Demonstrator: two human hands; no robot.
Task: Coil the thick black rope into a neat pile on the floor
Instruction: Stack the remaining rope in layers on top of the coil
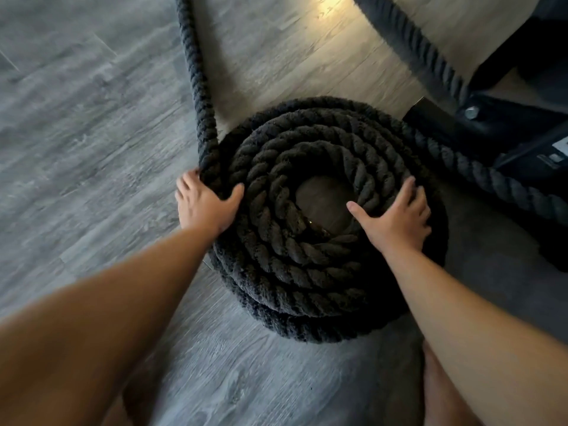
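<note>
On the grey plank floor [92,118], the rope [307,256] lies coiled in a round, stacked pile at mid-view, with bare floor showing through its centre hole. One loose length leaves the pile's left edge and runs up out of the top of the view. Two more lengths cross the upper right, near a black metal frame [507,130] that stands just beside the pile's far right side. Two bare arms reach in from below. The right grip [396,216] lies flat on the pile's right side, fingers straight and spread, thumb at the inner rim, holding nothing. The left grip [209,201] clasps the outermost turn where the loose length joins it, fingers outside and thumb on top. A bolt [471,112] sits in the frame.
</note>
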